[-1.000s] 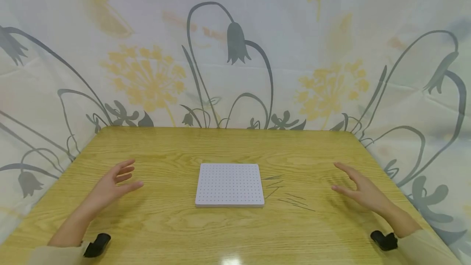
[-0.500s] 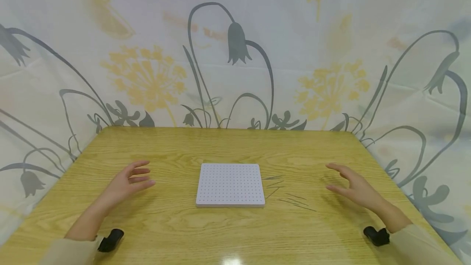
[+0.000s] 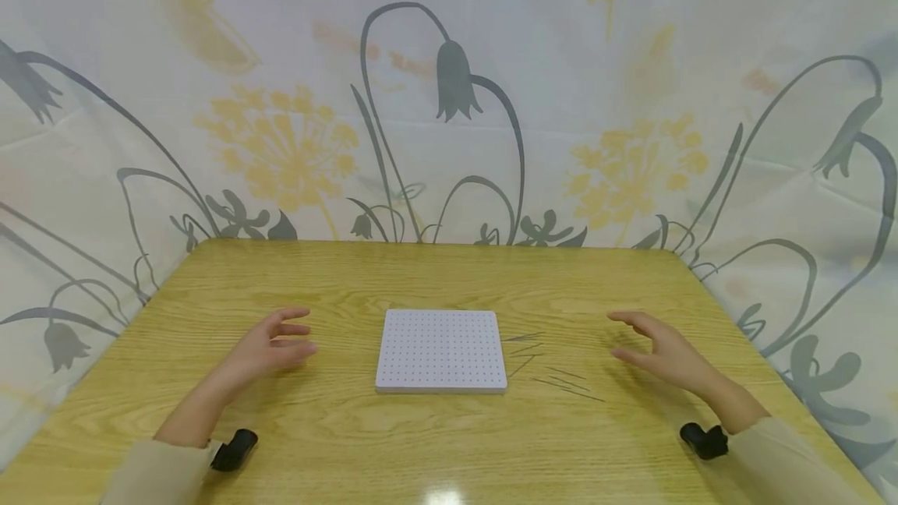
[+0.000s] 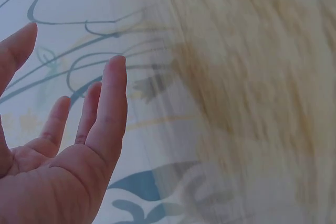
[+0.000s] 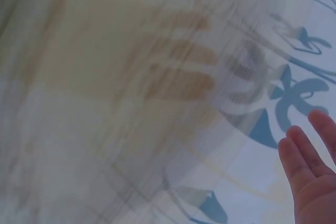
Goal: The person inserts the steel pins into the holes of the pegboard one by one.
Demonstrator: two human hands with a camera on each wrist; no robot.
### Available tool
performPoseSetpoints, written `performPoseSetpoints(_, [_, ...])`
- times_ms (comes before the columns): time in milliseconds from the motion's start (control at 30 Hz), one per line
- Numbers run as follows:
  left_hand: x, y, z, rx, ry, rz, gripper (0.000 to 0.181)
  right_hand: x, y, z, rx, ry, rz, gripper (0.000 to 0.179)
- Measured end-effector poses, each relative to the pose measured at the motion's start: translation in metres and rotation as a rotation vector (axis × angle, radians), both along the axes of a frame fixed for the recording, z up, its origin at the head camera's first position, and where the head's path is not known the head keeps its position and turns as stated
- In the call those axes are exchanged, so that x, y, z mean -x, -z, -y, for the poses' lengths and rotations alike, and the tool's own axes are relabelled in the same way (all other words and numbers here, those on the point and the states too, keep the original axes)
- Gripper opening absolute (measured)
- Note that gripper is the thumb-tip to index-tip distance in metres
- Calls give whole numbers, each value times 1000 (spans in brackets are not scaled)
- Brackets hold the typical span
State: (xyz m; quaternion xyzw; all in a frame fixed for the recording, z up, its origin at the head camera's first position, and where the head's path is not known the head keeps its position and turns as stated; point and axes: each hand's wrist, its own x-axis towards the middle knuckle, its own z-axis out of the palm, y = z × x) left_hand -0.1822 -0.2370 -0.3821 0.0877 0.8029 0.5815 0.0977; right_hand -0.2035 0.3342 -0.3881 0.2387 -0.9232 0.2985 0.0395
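Note:
A white board dotted with a grid of small holes lies flat near the middle of the table. Just right of it are several thin dark sticks or wires, too fine to tell their kind. My left hand hovers left of the board, fingers loosely extended and holding nothing. To the right of the thin sticks, my right hand is held in the air, thumb and fingers apart, with nothing in it. The left wrist view shows the left fingers spread; in the right wrist view the right fingertips show at the edge.
The wood-grain table runs back to a hanging cloth printed with grey and yellow flowers, which also closes off both sides. Black wrist devices sit at both sleeve cuffs.
Both hands have moved inward over the table, the left to the right and the right to the left. The board and the thin sticks stay where they were.

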Motion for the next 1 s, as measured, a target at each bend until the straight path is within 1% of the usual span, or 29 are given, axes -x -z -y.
performPoseSetpoints(233, [5,6,-8,-28,26,40,73,4,2,8,-27,-35,-57,50])
performPoseSetpoints(300, [5,7,-11,-36,31,54,73,5,1,11,-27,-42,-52,49])
performPoseSetpoints(533, [9,7,-21,-36,28,100,73,8,-1,20,-7,-43,21,48])
performPoseSetpoints(700, [11,7,-28,-42,52,140,75,11,1,23,-10,-55,45,46])
performPoseSetpoints(900, [16,10,-37,-48,72,164,73,16,3,28,-39,-63,19,43])
performPoseSetpoints(1000, [18,10,-43,-44,74,174,70,19,2,32,-51,-80,-1,42])
